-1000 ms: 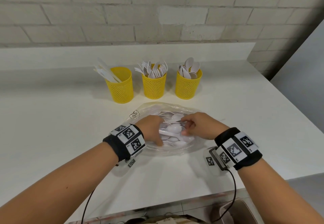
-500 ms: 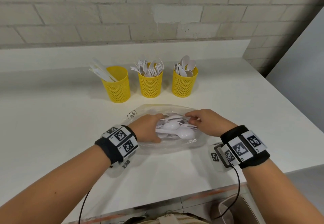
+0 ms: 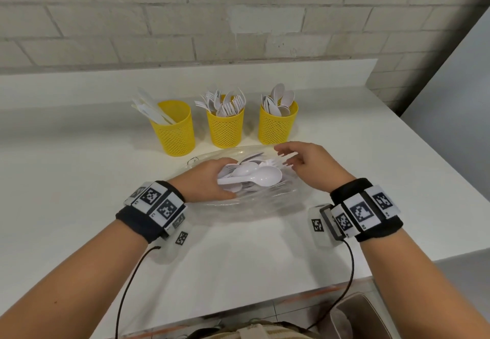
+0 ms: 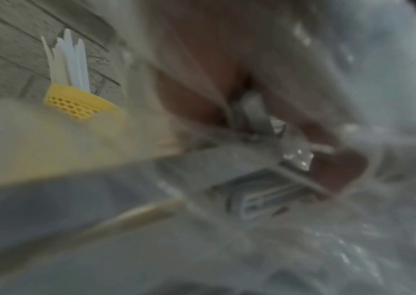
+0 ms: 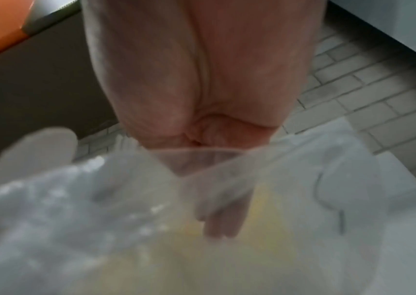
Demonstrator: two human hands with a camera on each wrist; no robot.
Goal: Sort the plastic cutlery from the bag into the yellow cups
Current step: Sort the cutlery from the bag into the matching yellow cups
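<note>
Three yellow mesh cups stand in a row at the back: the knife cup (image 3: 173, 129), the fork cup (image 3: 225, 126) and the spoon cup (image 3: 277, 123). In front of them a clear plastic bag (image 3: 254, 206) lies on the white table (image 3: 79, 179). My left hand (image 3: 228, 178) is in the bag's mouth and grips a bundle of white spoons and forks (image 3: 259, 175) by the handles. My right hand (image 3: 285, 157) hovers over the bag's far right side, fingers spread and holding nothing. The left wrist view is blurred and shows cutlery handles (image 4: 264, 191) under my fingers (image 4: 338, 169).
A brick wall and a low white ledge (image 3: 238, 73) run behind the cups. The table's right edge (image 3: 437, 179) slants close to my right wrist, and its front edge is just below my forearms. A cable hangs from each wrist camera.
My right hand has let go of the cutlery and drawn back and up, with its fingers spread. My left hand keeps its hold and has raised the bundle slightly.
</note>
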